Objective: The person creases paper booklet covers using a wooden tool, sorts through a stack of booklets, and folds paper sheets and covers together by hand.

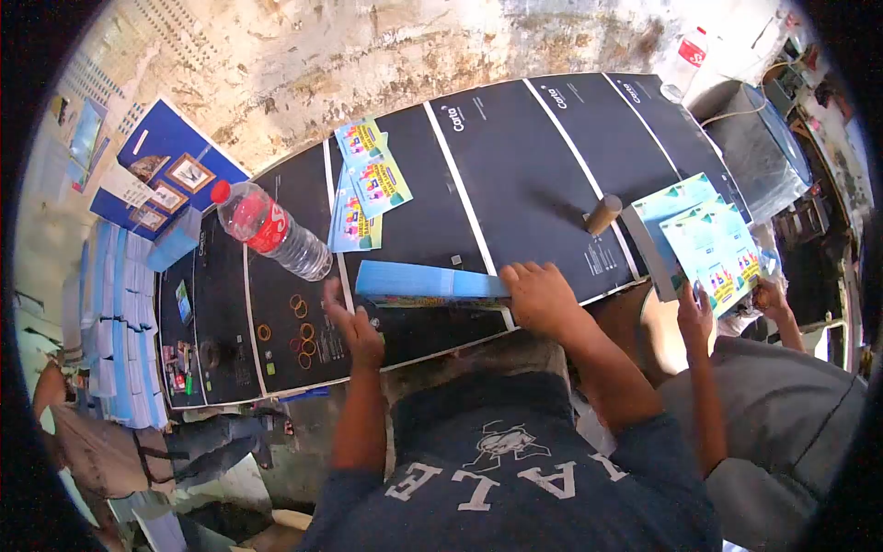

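A thick stack of light blue sheets (423, 280) lies on the black table (497, 175) in front of me, with a printed side facing down toward the near edge. My right hand (541, 299) is wrapped round its right end. At its left end is my left hand (354, 329), fingers apart, beside the stack; whether it touches cannot be made out. Behind the stack, colourful printed leaflets (377, 179) overlap one another. A water bottle with a red cap (271, 230) stands just left of them.
Rubber bands (303, 345) lie at the left. A brown cylinder (604, 214) stands to the right, near a co-worker's hands (696, 317) holding printed sheets (713, 248). Tall paper stacks (120, 322) and a blue picture board (166, 175) are at far left. Another bottle (688, 57) stands at back right.
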Tool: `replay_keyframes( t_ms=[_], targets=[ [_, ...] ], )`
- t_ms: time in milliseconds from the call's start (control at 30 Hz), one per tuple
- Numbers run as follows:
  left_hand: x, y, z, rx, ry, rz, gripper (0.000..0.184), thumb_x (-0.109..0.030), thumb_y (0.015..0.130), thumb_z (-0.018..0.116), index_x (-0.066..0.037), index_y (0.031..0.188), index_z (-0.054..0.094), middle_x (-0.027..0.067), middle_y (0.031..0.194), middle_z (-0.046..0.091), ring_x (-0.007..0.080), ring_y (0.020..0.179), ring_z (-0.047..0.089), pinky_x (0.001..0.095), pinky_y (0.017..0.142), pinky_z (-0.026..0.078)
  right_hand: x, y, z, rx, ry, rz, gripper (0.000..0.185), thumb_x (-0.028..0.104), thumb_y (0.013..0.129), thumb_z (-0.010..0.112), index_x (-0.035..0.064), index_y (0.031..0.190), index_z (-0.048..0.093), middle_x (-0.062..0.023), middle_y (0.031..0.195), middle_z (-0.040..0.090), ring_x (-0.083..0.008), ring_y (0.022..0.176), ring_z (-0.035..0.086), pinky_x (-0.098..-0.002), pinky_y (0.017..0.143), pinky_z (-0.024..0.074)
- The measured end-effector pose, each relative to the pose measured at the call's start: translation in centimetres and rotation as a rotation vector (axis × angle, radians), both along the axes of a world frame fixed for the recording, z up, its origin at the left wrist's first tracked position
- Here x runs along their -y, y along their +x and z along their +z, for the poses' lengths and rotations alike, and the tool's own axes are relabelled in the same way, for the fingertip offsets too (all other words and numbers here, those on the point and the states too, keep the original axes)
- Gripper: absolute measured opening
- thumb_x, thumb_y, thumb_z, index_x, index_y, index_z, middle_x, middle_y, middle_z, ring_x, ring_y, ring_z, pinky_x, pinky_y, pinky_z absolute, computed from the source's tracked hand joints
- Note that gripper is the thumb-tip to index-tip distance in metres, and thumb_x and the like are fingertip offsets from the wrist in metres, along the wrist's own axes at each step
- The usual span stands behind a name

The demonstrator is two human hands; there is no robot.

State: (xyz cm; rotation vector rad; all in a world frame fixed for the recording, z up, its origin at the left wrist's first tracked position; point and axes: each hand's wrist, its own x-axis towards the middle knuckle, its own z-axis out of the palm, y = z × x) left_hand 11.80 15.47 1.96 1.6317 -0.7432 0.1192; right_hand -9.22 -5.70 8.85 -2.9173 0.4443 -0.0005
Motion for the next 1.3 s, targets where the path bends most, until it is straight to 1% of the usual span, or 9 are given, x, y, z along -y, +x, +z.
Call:
replay_keyframes(
  t_ms=[167,367,700,833,900,967,1100,1233,1300],
  targets=[
    [5.6,-6.5,9.4,0.946,0.725,-0.339,0.056,-0.040,0.096,0.056,-0.001,0.135,0.047,0.0184,0.142,0.046,0.0333,0.135,0.041,0.0510,0.112,0.029,-0.1,-1.3,0.0,0.083,0.033,0.107,0.023,0.022,0.086,0.061,0.0055,0.103,0.058,-0.0117,0.104,0.066,-0.0330,0.104,0.063,-0.0497,0.086,0.0487],
    [7.1,-4.7,5.7,0.869,0.843,-0.572,0.040,-0.042,0.088,0.063,-0.004,0.101,0.063,0.0107,0.110,0.065,0.0281,0.113,0.057,0.0467,0.091,0.042,3.0,-5.8,-1.0,0.225,0.359,-0.018,0.038,0.029,0.087,0.069,0.0061,0.116,0.063,-0.0139,0.101,0.068,-0.0373,0.095,0.065,-0.0467,0.081,0.0520],
    [7.5,-3.9,7.1,0.731,0.918,-0.722,0.038,-0.042,0.090,0.061,-0.006,0.100,0.060,0.0133,0.097,0.066,0.0331,0.095,0.064,0.0453,0.082,0.048,4.3,-6.6,-0.4,0.281,0.460,-0.022,0.034,0.023,0.088,0.069,0.0085,0.119,0.067,-0.0187,0.102,0.069,-0.0400,0.090,0.066,-0.0459,0.079,0.0531],
    [7.6,-2.5,7.7,0.543,1.114,-0.754,0.040,-0.041,0.092,0.062,-0.005,0.109,0.060,0.0176,0.096,0.067,0.0381,0.092,0.065,0.0490,0.079,0.050,6.2,-5.6,-1.0,0.482,0.422,0.004,0.081,0.040,0.080,0.077,0.0085,0.146,0.043,-0.0209,0.145,0.047,-0.0366,0.132,0.047,-0.0445,0.108,0.0405],
    [8.7,0.6,8.2,0.395,1.094,-0.589,0.039,-0.038,0.093,0.062,-0.003,0.107,0.058,0.0194,0.092,0.066,0.0397,0.087,0.065,0.0496,0.075,0.051,7.4,-4.8,-0.3,0.964,0.869,-0.076,0.101,0.061,0.077,0.072,0.0087,0.153,0.030,-0.0177,0.159,0.025,-0.0339,0.146,0.026,-0.0492,0.118,0.0234],
    [10.4,6.7,4.2,0.159,0.876,-0.364,0.036,-0.035,0.094,0.062,0.000,0.102,0.056,0.0238,0.087,0.065,0.0408,0.078,0.065,0.0477,0.069,0.051,8.4,-3.5,-0.3,1.480,2.084,0.106,0.107,0.076,0.079,0.058,0.0104,0.156,0.022,-0.0159,0.162,0.019,-0.0312,0.148,0.022,-0.0530,0.119,0.0190],
    [14.8,17.0,2.5,-0.486,0.573,-0.225,0.040,-0.031,0.098,0.057,0.006,0.112,0.064,0.0156,0.092,0.071,0.0216,0.075,0.068,0.0376,0.068,0.054,8.3,-2.3,3.8,1.746,2.282,0.251,0.099,0.069,0.080,0.064,0.0058,0.149,0.035,-0.0196,0.158,0.027,-0.0352,0.145,0.030,-0.0562,0.119,0.0183],
    [16.7,24.7,-3.4,-0.346,0.597,-0.095,0.046,-0.031,0.096,0.061,0.008,0.120,0.063,0.0193,0.100,0.070,0.0266,0.089,0.067,0.0410,0.080,0.051,7.7,-3.2,7.8,1.828,2.254,0.343,0.098,0.069,0.081,0.063,0.0066,0.150,0.033,-0.0191,0.160,0.024,-0.0343,0.147,0.025,-0.0555,0.120,0.0162],
    [17.3,27.0,-6.1,-0.125,0.726,-0.027,0.042,-0.029,0.097,0.059,0.008,0.116,0.064,0.0222,0.102,0.071,0.0292,0.093,0.069,0.0416,0.081,0.051,8.1,-5.0,8.2,1.679,2.022,0.156,0.082,0.067,0.085,0.061,0.0078,0.141,0.048,-0.0176,0.143,0.051,-0.0317,0.131,0.050,-0.0476,0.111,0.0362]
  ],
)
